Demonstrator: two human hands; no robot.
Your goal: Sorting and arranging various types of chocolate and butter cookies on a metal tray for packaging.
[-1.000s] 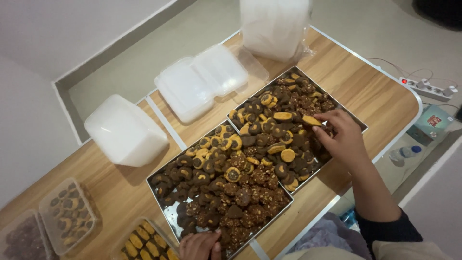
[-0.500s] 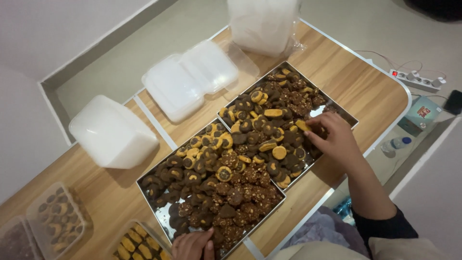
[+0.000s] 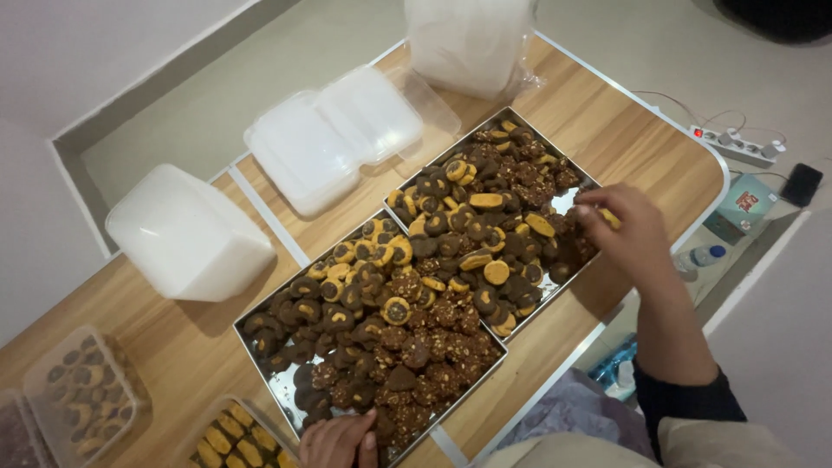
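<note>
Closest to me, my left hand point(image 3: 340, 440) sits at the bottom edge, fingers curled down onto the near corner of the near tray point(image 3: 276, 381), fingertips touching the dark nut-crusted cookies point(image 3: 416, 360) there; it is partly cut off, so I cannot tell whether it pinches one. Just left of it stands a clear tub of yellow cookies point(image 3: 227, 438), and further left a lidded tub of dark cookies point(image 3: 80, 394) on the wooden desk point(image 3: 199, 347). My right hand point(image 3: 626, 236) reaches over the right edge of the far tray point(image 3: 520, 117), fingers drawn together and pinching a small yellow cookie point(image 3: 609, 217) just above the tray's rim. That tray lies touching the near one, both heaped with chocolate and yellow-and-brown cookies point(image 3: 485, 217). Beyond them rest empty translucent containers point(image 3: 334, 139), another white box point(image 3: 186, 234) to the left, and a plastic bag of lids point(image 3: 468, 43) at the far end. Off the desk, on the floor, lies a power strip point(image 3: 737, 146).
</note>
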